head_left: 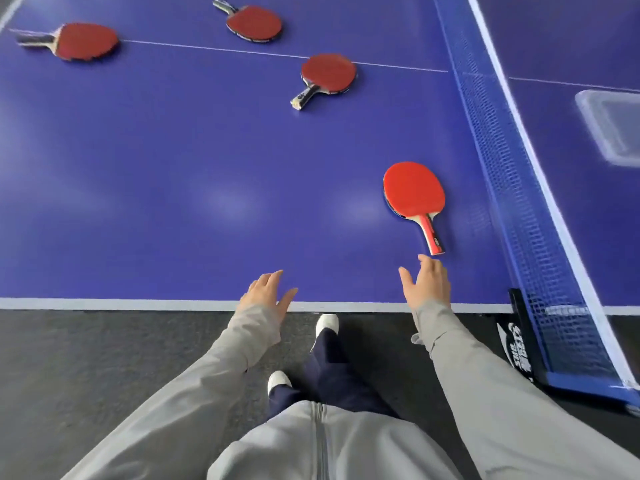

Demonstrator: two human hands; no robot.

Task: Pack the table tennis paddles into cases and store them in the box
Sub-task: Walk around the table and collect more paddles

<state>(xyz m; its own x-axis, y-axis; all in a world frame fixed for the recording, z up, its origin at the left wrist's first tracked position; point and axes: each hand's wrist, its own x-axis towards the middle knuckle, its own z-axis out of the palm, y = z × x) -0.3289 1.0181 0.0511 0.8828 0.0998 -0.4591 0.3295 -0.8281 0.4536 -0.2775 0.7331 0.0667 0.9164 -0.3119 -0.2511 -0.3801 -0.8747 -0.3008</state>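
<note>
Several red-faced paddles lie on the purple table (173,185). The nearest paddle (414,190) lies close to the net, its red handle pointing toward me. My right hand (427,284) is open, fingertips just short of that handle, not touching it. My left hand (268,294) hovers open over the table's near edge, holding nothing. Farther off lie a middle paddle (327,74), a far paddle (254,24) and a far left paddle (86,41). A clear plastic box (613,129) sits beyond the net. No cases are in view.
A blue net (502,168) with a white top band crosses the table on the right, clamped at the near edge by a black post (519,337). Dark floor lies below the table's white edge, where my feet stand.
</note>
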